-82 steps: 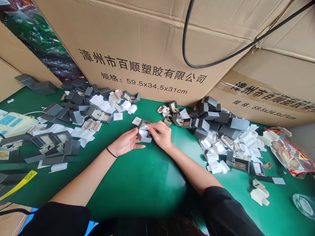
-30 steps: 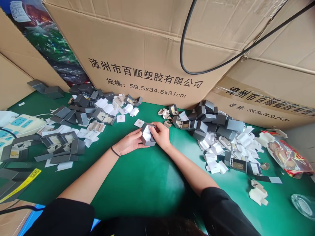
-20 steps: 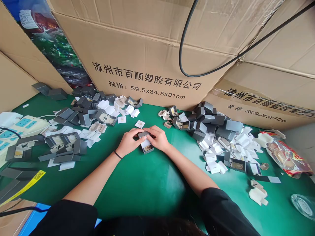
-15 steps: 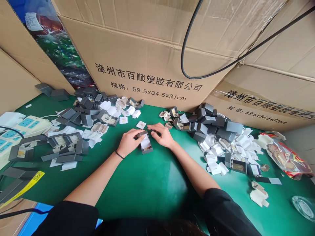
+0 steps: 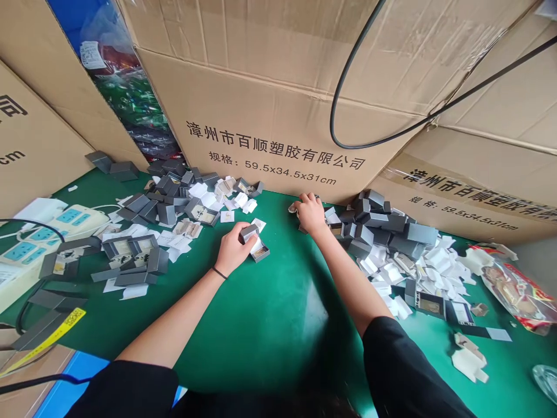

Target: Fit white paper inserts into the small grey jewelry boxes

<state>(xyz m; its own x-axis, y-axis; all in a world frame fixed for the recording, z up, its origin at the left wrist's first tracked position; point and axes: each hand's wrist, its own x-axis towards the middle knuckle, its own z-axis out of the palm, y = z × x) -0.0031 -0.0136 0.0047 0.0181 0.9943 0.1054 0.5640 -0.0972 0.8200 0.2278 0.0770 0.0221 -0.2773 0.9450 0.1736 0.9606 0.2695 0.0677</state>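
My left hand (image 5: 232, 249) is closed around a small dark grey box (image 5: 260, 253), tilted on the green table, its pale inside facing up. Just behind the box lies a white card (image 5: 260, 224). My right hand (image 5: 311, 215) is farther back at the left end of the right-hand pile, palm down with curled fingers. It covers small things there, and what its fingertips grip is hidden. A crumpled beige paper insert (image 5: 292, 208) shows beside its fingers.
Grey boxes and white papers form a left pile (image 5: 167, 200) and a right pile (image 5: 391, 223). Cardboard cartons (image 5: 261, 116) wall the back. A power strip (image 5: 52, 235) lies left; a snack bag (image 5: 516, 290) and glass dish (image 5: 546, 380) lie right. A black cable (image 5: 333, 110) hangs above.
My right hand has left the box and reached back and right to the pile's edge. My left hand still holds the box, which has turned and tilted. The view has shifted slightly.
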